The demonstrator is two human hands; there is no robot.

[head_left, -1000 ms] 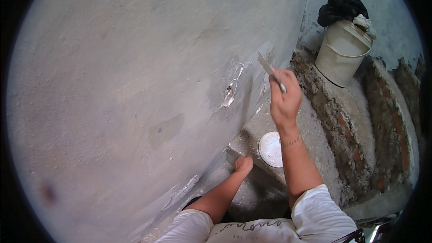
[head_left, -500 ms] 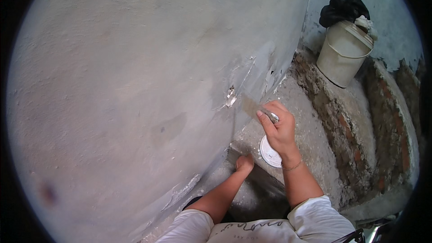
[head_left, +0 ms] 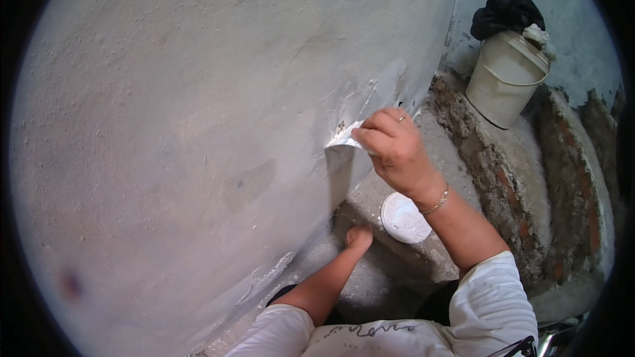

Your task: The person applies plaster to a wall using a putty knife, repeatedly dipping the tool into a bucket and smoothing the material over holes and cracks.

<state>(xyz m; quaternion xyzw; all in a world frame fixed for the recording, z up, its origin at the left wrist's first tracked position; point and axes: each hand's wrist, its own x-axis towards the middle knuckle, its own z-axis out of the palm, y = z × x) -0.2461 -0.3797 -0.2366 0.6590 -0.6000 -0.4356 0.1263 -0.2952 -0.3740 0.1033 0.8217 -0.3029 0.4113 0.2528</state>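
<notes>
My right hand [head_left: 395,149] grips a putty knife [head_left: 346,136], its pale, thin blade laid against the grey wall [head_left: 165,125]. The blade meets the wall at a chipped spot with white filler on it, partly covered by the blade and hand. Below my right wrist, a round tub [head_left: 405,218] of white filler stands on the concrete step. My left hand [head_left: 359,237] rests low by the step's edge, close to the wall's foot; its fingers are turned away and hidden.
Rough concrete steps with bare brick edges [head_left: 516,192] rise to the right. An off-white lidded bucket [head_left: 506,82] stands on one, topped by a black plastic bag [head_left: 508,14] and a whitish bundle. White flaking patches [head_left: 264,279] run along the wall's lower edge.
My right hand has moved up and left and turned over, bringing the putty knife's blade onto the chipped spot. More of the filler tub shows. My left hand has barely moved.
</notes>
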